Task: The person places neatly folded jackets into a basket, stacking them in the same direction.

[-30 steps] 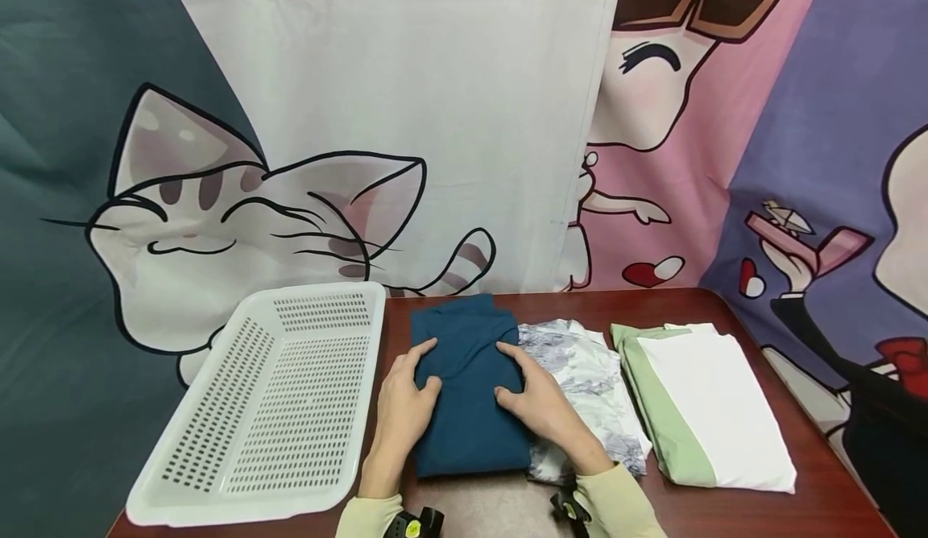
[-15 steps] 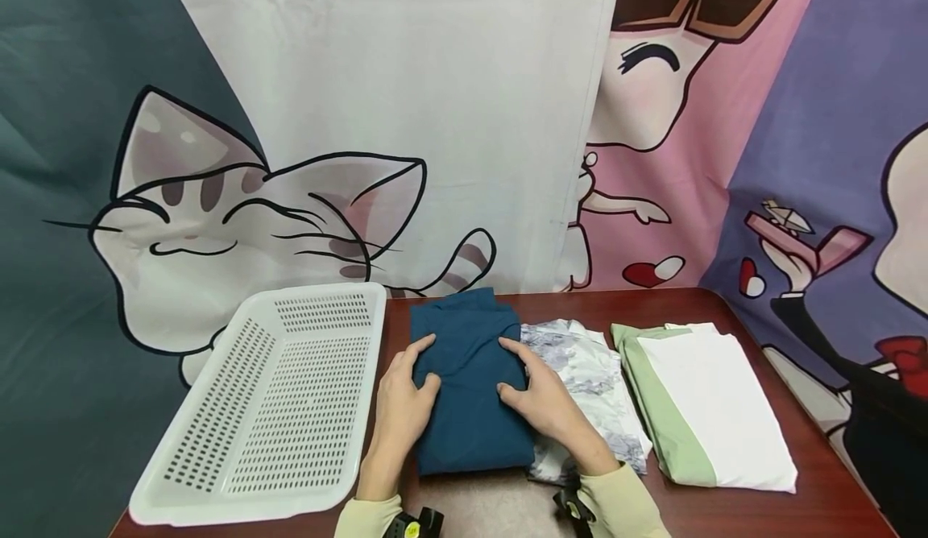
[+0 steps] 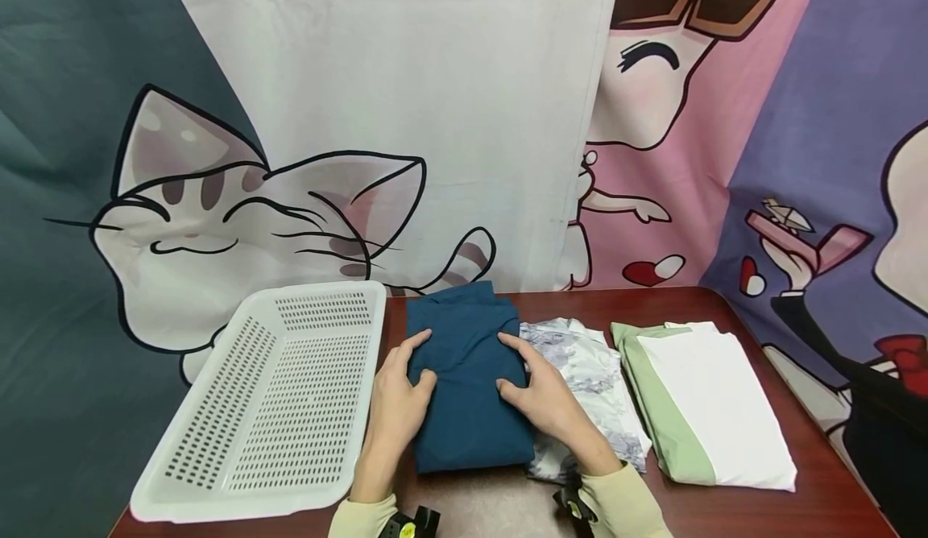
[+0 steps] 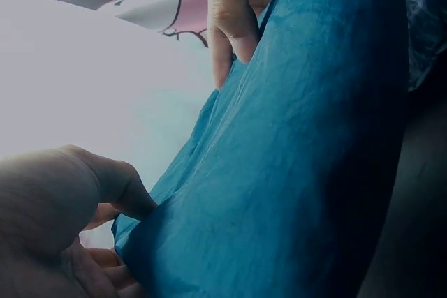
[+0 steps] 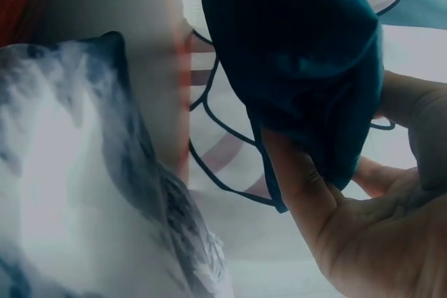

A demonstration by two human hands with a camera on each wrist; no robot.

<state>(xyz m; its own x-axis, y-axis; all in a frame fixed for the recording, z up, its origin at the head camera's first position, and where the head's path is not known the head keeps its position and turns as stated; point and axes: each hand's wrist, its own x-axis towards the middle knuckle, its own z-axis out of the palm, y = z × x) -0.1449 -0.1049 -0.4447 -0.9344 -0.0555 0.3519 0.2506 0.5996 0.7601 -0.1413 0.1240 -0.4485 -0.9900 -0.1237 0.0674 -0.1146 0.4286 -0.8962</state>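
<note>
A folded dark blue cloth garment (image 3: 471, 417) is held between both hands in the head view, a little above the table. My left hand (image 3: 397, 405) pinches its left edge; in the left wrist view the left thumb (image 4: 126, 190) lies on top, with curled fingers below. On the opposite edge, my right hand (image 3: 553, 397) grips with thumb and fingers; the right wrist view shows this right hand (image 5: 377, 235) around the blue cloth (image 5: 300, 47). Some fingers are hidden under the fabric. Beside the right hand lies a white and grey patterned folded garment (image 3: 580, 369).
A white perforated plastic basket (image 3: 138, 494) stands at the left of the table. At the right lies a folded white and green garment (image 3: 725, 409). The brown table (image 3: 674, 304) ends at a cartoon-printed curtain (image 3: 507, 119) behind.
Both hands keep their grip. The blue garment has risen slightly in the head view, and its far end has shifted a little to the left together with my left hand.
</note>
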